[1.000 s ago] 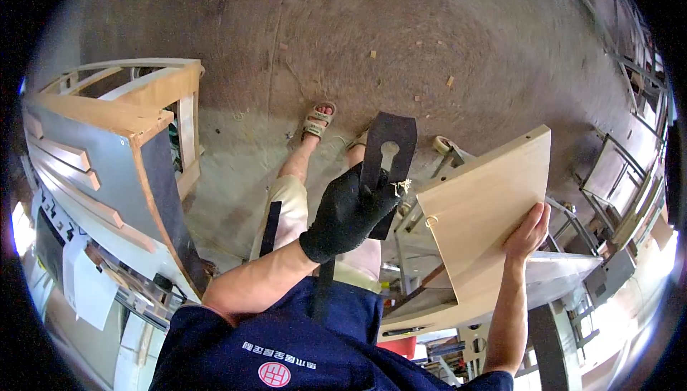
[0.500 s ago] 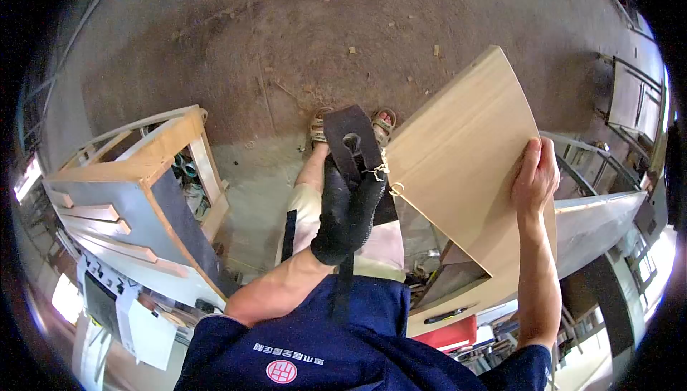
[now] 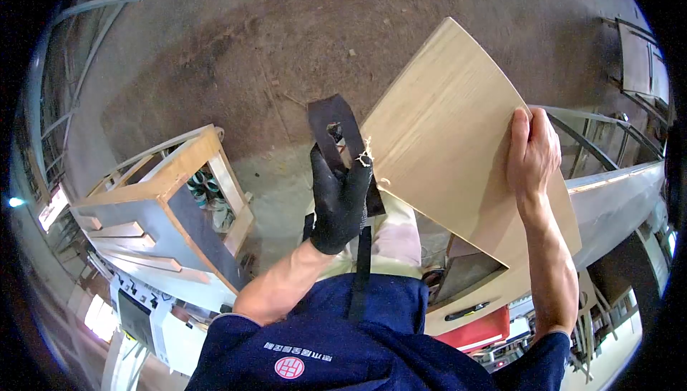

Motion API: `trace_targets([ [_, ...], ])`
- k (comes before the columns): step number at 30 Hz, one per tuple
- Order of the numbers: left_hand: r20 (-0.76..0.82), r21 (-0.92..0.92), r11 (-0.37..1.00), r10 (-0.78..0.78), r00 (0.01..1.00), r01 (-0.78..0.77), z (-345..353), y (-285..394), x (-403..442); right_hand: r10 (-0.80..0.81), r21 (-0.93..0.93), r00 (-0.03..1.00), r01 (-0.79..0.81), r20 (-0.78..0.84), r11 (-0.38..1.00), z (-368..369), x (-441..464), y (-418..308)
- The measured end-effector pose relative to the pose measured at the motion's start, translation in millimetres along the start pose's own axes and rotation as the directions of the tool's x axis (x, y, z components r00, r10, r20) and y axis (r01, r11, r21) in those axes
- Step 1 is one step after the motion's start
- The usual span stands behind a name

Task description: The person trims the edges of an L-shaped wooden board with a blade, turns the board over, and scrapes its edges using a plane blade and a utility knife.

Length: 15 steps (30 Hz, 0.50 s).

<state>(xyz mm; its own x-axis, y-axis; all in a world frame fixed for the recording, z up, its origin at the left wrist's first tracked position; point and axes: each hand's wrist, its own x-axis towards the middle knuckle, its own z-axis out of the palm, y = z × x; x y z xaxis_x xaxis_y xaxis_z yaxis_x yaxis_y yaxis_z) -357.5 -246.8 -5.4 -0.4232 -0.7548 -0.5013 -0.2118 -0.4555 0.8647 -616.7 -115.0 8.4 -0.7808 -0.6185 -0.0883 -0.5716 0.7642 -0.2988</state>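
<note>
My left hand (image 3: 339,198), in a black glove, is closed round a dark strap-like piece (image 3: 332,115) with a keyhole-shaped slot. Pale stringy shavings (image 3: 366,153) hang by its fingers, close to the left edge of a light wooden panel (image 3: 451,126). The bare fingers of my right hand (image 3: 531,155) grip that panel's right edge, thumb on the upper face. The panel is tilted, its pointed far corner raised toward the floor ahead, and its near part lies over another pale board (image 3: 469,292).
At the left stands a wood-framed cabinet (image 3: 161,226) with several strips on its side. A black-handled tool (image 3: 466,311) lies on the pale board, near a red object (image 3: 476,331). Metal frames (image 3: 583,140) stand to the right.
The panel's far corner has swung left and away from my body, with my right hand still on its edge. My gloved hand and the dark piece have also shifted left in view.
</note>
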Motion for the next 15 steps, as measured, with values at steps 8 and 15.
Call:
trace_targets([
  [8, -0.147, 0.151, 0.957, 0.271, 0.951, -0.249, 28.5, -9.6, 1.9, 0.009, 0.015, 0.999, -0.008, -0.039, 1.0, -0.8, 1.2, 0.1],
  [15, -0.215, 0.195, 0.974, 0.154, 0.964, -0.112, -43.7, 14.8, -14.3, 0.083, 0.048, 0.996, -0.081, -0.038, 0.996, -2.1, 5.7, -10.8],
])
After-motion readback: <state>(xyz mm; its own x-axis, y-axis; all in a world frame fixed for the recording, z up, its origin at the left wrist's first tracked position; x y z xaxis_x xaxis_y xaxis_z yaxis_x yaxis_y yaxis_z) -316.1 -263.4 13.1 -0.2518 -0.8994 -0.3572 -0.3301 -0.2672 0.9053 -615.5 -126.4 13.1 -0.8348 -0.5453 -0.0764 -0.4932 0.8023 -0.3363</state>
